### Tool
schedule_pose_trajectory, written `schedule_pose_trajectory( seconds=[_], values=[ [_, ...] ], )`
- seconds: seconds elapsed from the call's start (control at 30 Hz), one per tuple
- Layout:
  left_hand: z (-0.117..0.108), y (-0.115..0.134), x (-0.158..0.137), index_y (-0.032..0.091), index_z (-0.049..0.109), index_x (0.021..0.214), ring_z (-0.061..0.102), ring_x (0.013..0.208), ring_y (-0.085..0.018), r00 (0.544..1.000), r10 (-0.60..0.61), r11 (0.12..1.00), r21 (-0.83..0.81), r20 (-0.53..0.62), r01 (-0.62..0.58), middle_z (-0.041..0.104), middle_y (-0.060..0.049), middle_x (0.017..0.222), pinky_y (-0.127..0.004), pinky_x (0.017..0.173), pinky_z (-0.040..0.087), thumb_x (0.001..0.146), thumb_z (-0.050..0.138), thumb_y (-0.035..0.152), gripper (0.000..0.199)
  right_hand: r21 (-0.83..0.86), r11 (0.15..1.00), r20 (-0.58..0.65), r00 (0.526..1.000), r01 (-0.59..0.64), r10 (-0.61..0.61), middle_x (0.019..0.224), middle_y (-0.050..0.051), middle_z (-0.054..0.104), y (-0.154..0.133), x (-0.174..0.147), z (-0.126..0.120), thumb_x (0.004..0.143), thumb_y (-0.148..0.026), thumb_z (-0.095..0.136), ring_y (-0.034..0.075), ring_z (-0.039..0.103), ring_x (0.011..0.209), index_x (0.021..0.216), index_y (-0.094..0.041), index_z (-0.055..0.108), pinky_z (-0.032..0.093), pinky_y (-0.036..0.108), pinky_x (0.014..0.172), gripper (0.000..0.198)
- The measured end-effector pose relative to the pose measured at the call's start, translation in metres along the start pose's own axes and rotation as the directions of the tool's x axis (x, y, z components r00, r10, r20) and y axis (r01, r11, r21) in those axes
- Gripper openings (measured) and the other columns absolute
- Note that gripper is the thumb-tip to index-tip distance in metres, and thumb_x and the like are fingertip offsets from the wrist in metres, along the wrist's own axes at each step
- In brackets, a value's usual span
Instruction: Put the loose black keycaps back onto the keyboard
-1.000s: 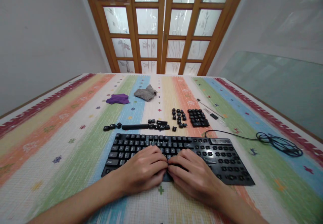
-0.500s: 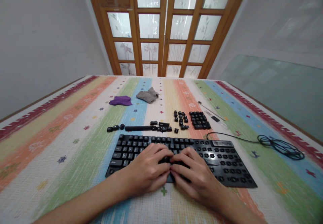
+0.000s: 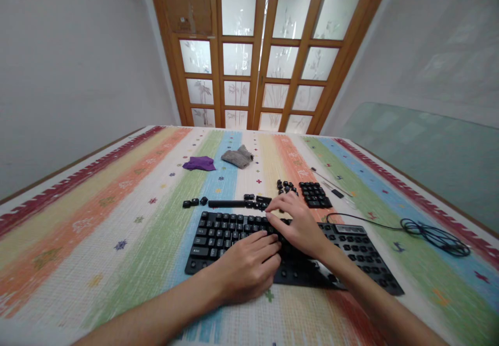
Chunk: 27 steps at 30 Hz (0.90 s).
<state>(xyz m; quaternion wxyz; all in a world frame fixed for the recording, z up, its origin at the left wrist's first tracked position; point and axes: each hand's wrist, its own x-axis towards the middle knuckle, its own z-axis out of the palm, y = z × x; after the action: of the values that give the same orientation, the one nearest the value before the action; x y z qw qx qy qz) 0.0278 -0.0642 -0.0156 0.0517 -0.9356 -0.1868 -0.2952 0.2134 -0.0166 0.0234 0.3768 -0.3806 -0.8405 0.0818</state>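
A black keyboard (image 3: 218, 234) lies on the striped cloth, with caps on its left part and bare key stems on its right. My left hand (image 3: 249, 264) rests on its middle, fingers laid out over the keys and slightly bent. Above the keyboard's far edge is my right hand (image 3: 298, 226). Its thumb and forefinger come together at a row of loose keycaps (image 3: 253, 205); the keycap at their tips is mostly hidden. A long space bar key (image 3: 227, 204) lies left of that row. Bare stems (image 3: 362, 257) show beside my right wrist.
Beyond the keyboard lie more loose keycaps (image 3: 286, 184) and a block of number keycaps (image 3: 315, 195). A thin rod (image 3: 331, 180) lies to their right. The coiled cable (image 3: 434, 238) is at the right. Farther back are a purple cloth (image 3: 199, 163) and grey cloth (image 3: 237, 157).
My right hand has left the middle of the keyboard and reached forward to the loose keycaps. My left hand stays on the keys. The view has shifted slightly.
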Motion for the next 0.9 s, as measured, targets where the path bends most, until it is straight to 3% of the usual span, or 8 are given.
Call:
schedule_pose_trajectory(
  seconds=[0.13, 0.33, 0.67, 0.9],
  values=[
    [0.002, 0.003, -0.003, 0.01, 0.068, 0.101, 0.066, 0.111, -0.022, 0.999, 0.025, 0.998, 0.053, -0.044, -0.022, 0.072, -0.012, 0.115, -0.037, 0.106, 0.049, 0.093, 0.049, 0.015, 0.021, -0.216, 0.972, 0.081, 0.99, -0.096, 0.116, 0.093, 0.006, 0.068, 0.011, 0.036, 0.025, 0.09, -0.021, 0.065, 0.022, 0.057, 0.095, 0.083, -0.018, 0.069, 0.043, 0.037, 0.09, 0.008],
    [0.004, 0.003, -0.004, 0.009, 0.068, 0.098, 0.065, 0.114, -0.023, 0.997, 0.071, 0.993, 0.099, -0.002, -0.07, 0.072, -0.013, 0.113, -0.037, 0.106, 0.048, 0.092, 0.05, 0.018, 0.021, -0.357, 0.924, 0.122, 0.974, -0.134, 0.189, 0.09, 0.01, 0.07, 0.014, 0.066, 0.053, 0.09, -0.025, 0.063, 0.027, 0.054, 0.093, 0.08, -0.017, 0.074, 0.04, 0.039, 0.085, 0.017],
    [0.008, 0.004, -0.003, 0.009, 0.068, 0.091, 0.065, 0.109, -0.022, 0.992, 0.104, 0.99, 0.104, -0.064, -0.097, 0.073, -0.011, 0.11, -0.036, 0.103, 0.05, 0.091, 0.053, 0.018, 0.017, -0.468, 0.869, 0.215, 0.933, -0.159, 0.287, 0.089, 0.011, 0.075, 0.004, 0.078, 0.062, 0.088, -0.02, 0.058, 0.03, 0.055, 0.1, 0.083, -0.018, 0.076, 0.035, 0.039, 0.082, 0.019],
    [0.004, 0.004, -0.002, 0.01, 0.067, 0.091, 0.065, 0.109, -0.022, 0.995, 0.09, 0.991, 0.099, -0.037, -0.086, 0.072, -0.01, 0.109, -0.035, 0.104, 0.048, 0.092, 0.051, 0.018, 0.017, -0.462, 0.868, 0.26, 0.907, -0.184, 0.331, 0.089, 0.013, 0.076, 0.004, 0.086, 0.068, 0.085, -0.023, 0.059, 0.03, 0.056, 0.102, 0.085, -0.017, 0.077, 0.033, 0.038, 0.084, 0.018]
  ],
)
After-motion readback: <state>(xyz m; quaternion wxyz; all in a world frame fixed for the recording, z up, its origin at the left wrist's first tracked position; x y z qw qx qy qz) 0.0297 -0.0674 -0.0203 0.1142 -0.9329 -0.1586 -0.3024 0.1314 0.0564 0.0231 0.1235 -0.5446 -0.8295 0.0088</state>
